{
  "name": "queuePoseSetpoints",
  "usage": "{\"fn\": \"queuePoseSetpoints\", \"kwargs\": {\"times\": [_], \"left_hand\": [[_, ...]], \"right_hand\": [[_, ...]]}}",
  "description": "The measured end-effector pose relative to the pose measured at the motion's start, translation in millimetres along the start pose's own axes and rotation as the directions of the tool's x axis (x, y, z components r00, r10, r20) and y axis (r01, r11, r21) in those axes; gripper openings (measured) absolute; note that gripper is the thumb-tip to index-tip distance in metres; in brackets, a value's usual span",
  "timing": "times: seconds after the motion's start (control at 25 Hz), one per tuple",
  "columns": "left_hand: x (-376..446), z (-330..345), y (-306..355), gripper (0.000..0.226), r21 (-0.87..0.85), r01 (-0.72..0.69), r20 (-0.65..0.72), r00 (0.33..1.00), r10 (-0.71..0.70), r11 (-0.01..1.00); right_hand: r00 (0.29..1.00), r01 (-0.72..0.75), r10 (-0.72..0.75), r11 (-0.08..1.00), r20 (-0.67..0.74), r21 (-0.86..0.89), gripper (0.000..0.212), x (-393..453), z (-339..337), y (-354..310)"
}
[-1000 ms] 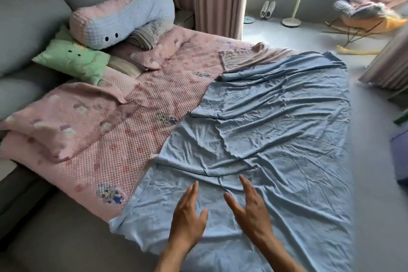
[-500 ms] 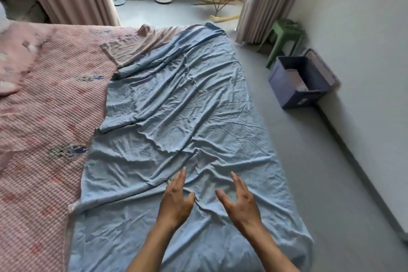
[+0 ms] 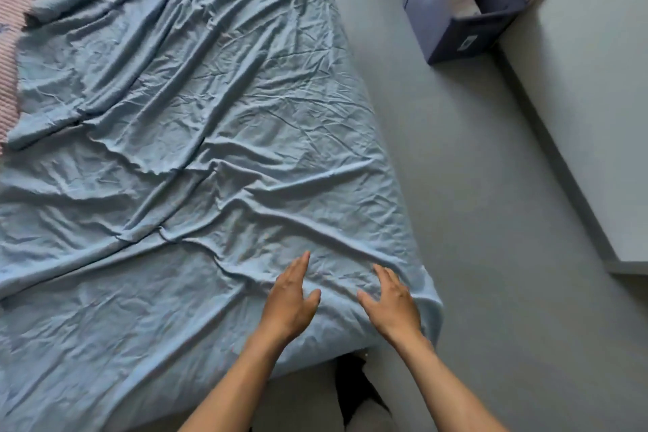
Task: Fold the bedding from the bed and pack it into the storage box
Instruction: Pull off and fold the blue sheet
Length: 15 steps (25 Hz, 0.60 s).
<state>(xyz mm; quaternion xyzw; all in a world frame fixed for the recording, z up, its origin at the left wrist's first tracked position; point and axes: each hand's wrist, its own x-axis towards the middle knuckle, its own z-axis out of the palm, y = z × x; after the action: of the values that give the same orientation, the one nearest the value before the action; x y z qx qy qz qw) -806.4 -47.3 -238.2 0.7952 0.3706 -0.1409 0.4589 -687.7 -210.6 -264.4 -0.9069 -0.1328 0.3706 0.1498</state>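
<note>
Left hand (image 3: pixel 289 298) and right hand (image 3: pixel 392 302): side by side, fingers straight, holding nothing, over the near corner of the blue sheet (image 3: pixel 196 137) spread beneath them. Storage box (image 3: pixel 466 0): on floor, well beyond right hand. Since earlier: hands nearer the sheet's right edge.

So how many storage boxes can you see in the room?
1. The dark blue storage box stands open on the floor at top right, beside the wall, apart from the bed. Others may lie outside the view.
</note>
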Motion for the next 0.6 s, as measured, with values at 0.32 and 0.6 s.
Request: {"fn": "queuePoseSetpoints", "kwargs": {"times": [0.32, 0.6], "left_hand": [[53, 136, 22, 0.067, 0.180, 0.008, 0.165, 0.986, -0.038, 0.984], [99, 209, 31, 0.057, 0.276, -0.064, 0.098, 0.994, 0.038, 0.959]], "right_hand": [[0.938, -0.336, 0.346, 0.915, -0.007, 0.224, 0.061, 69, 19, 148], [0.876, -0.459, 0.471, 0.753, 0.101, 0.471, 0.041, 121, 29, 239]]}}
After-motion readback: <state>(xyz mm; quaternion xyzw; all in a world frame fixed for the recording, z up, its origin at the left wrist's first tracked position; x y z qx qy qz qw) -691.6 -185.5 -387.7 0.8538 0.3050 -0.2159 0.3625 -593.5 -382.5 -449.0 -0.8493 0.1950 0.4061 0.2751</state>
